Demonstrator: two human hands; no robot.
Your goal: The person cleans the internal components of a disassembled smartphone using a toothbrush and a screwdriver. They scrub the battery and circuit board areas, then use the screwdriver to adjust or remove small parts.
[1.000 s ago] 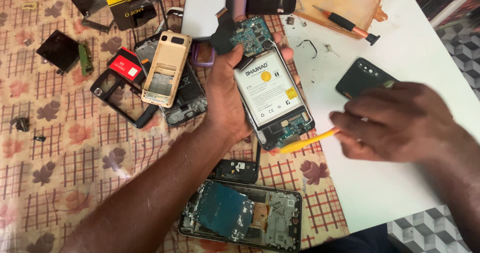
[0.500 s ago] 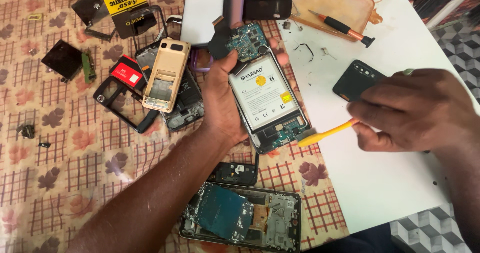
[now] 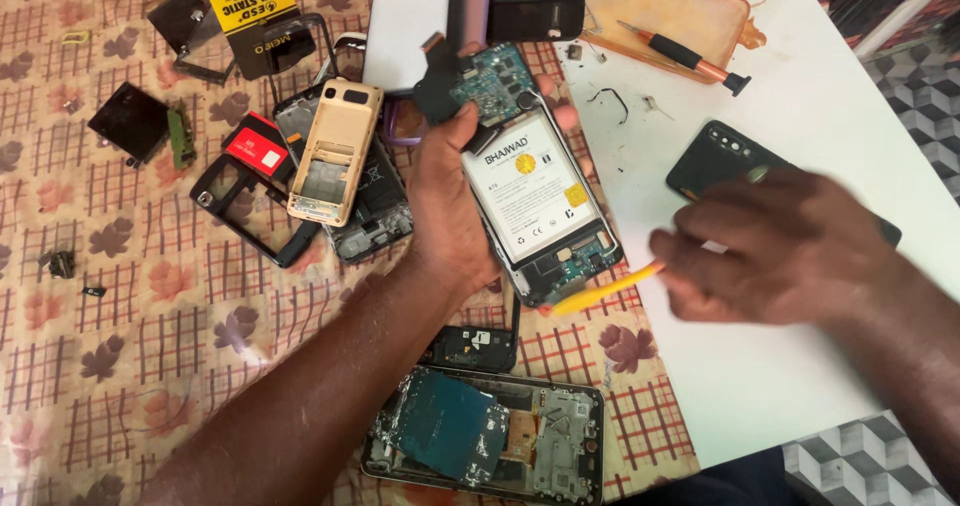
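Head view shows the left hand (image 3: 450, 216) wrapped around an opened smartphone (image 3: 535, 201), back cover off, white battery (image 3: 530, 196) and green circuit board (image 3: 490, 76) exposed, held above the patterned cloth (image 3: 120, 366) near the white desk (image 3: 800, 386) edge. The right hand (image 3: 790, 251), blurred, pinches a yellow pry tool (image 3: 600, 291) whose tip sits at the phone's lower corner. By the look of it, opening is done; the battery remains seated. A black back cover (image 3: 720, 161) lies behind the right hand; the desk's near edge is bare, while phone frames crowd the cloth.
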